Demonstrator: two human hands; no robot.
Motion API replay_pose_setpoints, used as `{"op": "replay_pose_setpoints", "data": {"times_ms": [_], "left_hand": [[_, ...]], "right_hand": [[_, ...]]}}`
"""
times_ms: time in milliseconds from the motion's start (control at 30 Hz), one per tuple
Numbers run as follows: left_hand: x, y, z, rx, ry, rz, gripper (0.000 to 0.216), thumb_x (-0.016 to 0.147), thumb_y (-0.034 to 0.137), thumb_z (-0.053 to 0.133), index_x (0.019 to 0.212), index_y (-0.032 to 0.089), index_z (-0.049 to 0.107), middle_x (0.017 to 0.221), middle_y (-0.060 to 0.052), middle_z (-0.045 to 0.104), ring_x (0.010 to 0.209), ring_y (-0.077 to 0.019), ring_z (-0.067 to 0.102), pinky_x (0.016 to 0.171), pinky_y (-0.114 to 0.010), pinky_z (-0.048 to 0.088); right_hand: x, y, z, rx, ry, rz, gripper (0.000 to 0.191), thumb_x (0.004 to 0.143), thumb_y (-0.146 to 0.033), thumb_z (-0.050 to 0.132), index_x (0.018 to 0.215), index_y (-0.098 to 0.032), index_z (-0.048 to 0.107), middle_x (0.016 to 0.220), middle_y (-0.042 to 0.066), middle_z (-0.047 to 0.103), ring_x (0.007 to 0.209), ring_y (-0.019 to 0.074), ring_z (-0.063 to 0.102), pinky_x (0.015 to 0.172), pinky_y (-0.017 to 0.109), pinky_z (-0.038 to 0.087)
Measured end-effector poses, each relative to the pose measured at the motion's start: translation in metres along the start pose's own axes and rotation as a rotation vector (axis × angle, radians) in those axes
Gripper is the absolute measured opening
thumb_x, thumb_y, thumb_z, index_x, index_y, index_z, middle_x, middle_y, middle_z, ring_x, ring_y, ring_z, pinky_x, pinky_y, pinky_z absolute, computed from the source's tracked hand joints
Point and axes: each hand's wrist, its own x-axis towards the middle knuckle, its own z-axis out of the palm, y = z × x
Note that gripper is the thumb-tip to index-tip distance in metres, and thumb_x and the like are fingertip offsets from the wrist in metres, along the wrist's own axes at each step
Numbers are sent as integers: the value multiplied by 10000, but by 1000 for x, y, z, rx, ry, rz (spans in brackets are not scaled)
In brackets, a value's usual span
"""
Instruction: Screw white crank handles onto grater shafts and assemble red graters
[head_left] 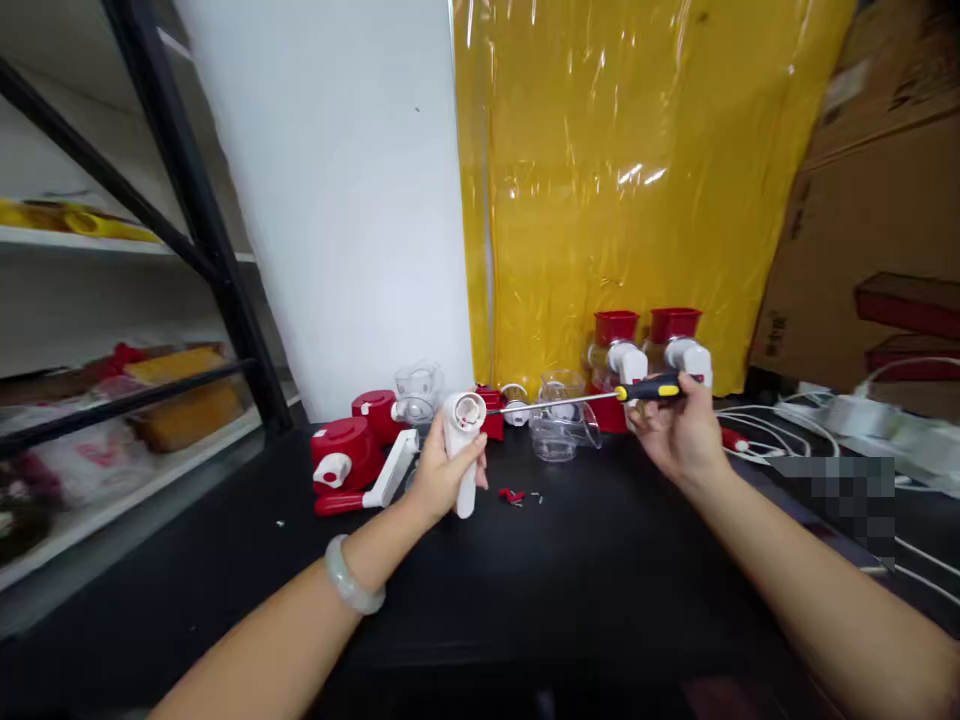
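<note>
Left fingers (465,456) around white part (454,430); right fingers (654,427) around screwdriver (648,389); forearms (300,622) inward

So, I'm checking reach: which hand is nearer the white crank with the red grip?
Left. The left hand, holding a white part, is just right of the white crank; the right hand, gripping a screwdriver, is much farther right.

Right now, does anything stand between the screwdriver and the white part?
Nothing visible does. The screwdriver in the right hand ends beside the white part in the left hand; whether they touch, I cannot tell. The red piece lies apart on the table.
</note>
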Motion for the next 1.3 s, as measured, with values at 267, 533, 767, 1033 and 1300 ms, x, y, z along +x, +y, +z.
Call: {"op": "replay_pose_setpoints", "data": {"times_ms": [267, 533, 767, 1033, 1300], "left_hand": [[-4, -2, -3, 14, -24, 141, 695, 916, 425, 709, 1495, 218, 385, 684, 73, 605, 440, -110, 553, 438, -241, 468], [-2, -10, -6, 379, 125, 241, 404, 952, 310, 645, 1303, 204, 474, 745, 34, 620, 528, -132, 601, 576, -301, 524], [-1, -14, -7, 404, 111, 213, 441, 952, 334, 629, 1330, 209, 440, 689, 59, 601, 538, -142, 609, 594, -296, 517], [0, -10, -6, 439, 107, 176, 465, 942, 330, 631, 1342, 203, 430, 748, 46, 643, 546, -139, 634, 614, -298, 529], [1, -11, -7, 452, 92, 213, 496, 941, 297, 634, 1368, 194, 405, 788, 27, 665, 564, -139, 649, 620, -304, 533]], "right_hand": [[-9, -11, 8, -2, -53, -95, 306, 871, -500, 671, 758, -223, 609, 473, -45, 520, 379, 88, 400, 425, 233, 409], [-13, -14, 12, -28, -35, -136, 293, 773, -483, 738, 747, -198, 674, 457, -25, 532, 371, 82, 387, 417, 243, 401], [-13, -14, 10, -47, -30, -199, 270, 770, -481, 757, 750, -221, 687, 500, -23, 561, 394, 103, 441, 391, 253, 401], [-12, -12, 11, -40, 23, -136, 276, 861, -435, 699, 745, -222, 566, 514, -42, 536, 395, 94, 464, 409, 225, 422], [-12, -10, 10, -39, 28, -102, 273, 895, -416, 667, 775, -230, 506, 546, -51, 548, 412, 89, 477, 431, 211, 422]]}}
